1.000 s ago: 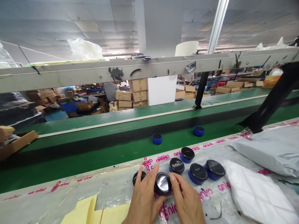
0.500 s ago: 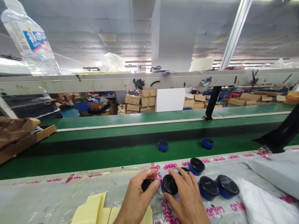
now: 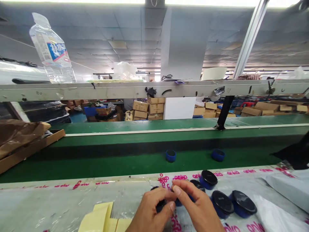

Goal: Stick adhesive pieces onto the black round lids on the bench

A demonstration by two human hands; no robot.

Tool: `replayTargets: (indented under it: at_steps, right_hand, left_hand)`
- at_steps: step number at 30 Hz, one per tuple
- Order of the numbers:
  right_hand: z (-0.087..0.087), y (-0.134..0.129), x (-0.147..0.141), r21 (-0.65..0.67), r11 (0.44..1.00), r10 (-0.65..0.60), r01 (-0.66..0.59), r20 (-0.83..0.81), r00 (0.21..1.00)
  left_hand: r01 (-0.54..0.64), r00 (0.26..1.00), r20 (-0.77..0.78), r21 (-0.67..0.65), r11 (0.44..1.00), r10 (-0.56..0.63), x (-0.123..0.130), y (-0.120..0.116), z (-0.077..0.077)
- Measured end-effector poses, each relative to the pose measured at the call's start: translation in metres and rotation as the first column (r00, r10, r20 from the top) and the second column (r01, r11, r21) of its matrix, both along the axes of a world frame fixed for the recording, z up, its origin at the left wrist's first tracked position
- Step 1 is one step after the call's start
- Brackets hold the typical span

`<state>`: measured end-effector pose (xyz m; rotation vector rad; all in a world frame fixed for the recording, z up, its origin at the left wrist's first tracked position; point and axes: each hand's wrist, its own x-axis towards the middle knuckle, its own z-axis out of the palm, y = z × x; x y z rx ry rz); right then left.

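My left hand (image 3: pixel 151 212) and my right hand (image 3: pixel 196 207) meet at the near edge of the bench, fingertips pinched together over a small round black-lidded container (image 3: pixel 159 205) that they mostly hide. Just right of them lie more round blue tins with black lids (image 3: pixel 222 202) in a loose group on the clear plastic sheet (image 3: pixel 72 203) printed with pink lettering. Two open blue cups (image 3: pixel 170 155) stand apart on the green conveyor belt (image 3: pixel 108 161) beyond.
Yellow paper sheets (image 3: pixel 101 219) lie left of my hands. A cardboard tray (image 3: pixel 29 145) sits at the belt's left end, grey plastic bags (image 3: pixel 287 187) at right. A metal rail (image 3: pixel 145 88) carries a clear water bottle (image 3: pixel 51 51). Cartons are stacked behind.
My view has tilted up and left, so the bottle has come into sight. My hands have closed in together, fingertips now pinched over the black container between them.
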<state>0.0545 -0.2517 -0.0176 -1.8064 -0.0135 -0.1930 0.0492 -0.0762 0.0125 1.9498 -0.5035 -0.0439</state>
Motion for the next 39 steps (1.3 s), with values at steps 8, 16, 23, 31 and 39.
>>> replayTargets:
  at_steps: [8,16,23,31,39]
  right_hand:
    - [0.007,0.005,0.007,0.214,0.959,0.211,-0.186,-0.099,0.972]
    - [0.005,0.007,0.004,0.270,0.946,0.216,-0.177,-0.119,0.969]
    - [0.006,0.003,0.007,0.252,0.949,0.232,-0.191,-0.142,0.962]
    - [0.004,0.000,0.009,0.196,0.944,0.299,-0.266,-0.159,0.941]
    - [0.013,0.001,0.011,0.256,0.929,0.320,-0.268,-0.193,0.927]
  left_hand:
    - [0.012,0.994,0.111,0.036,0.999,-0.016,-0.004,-0.001,0.003]
    - [-0.049,0.991,0.126,0.054,0.997,0.041,0.000,0.002,-0.024]
    - [-0.059,0.993,0.104,0.022,0.998,0.056,-0.008,0.002,-0.017]
    - [-0.073,0.994,0.083,0.016,0.997,0.071,-0.003,0.003,-0.035]
    - [-0.059,0.998,0.020,0.011,0.998,0.059,-0.005,0.005,-0.026]
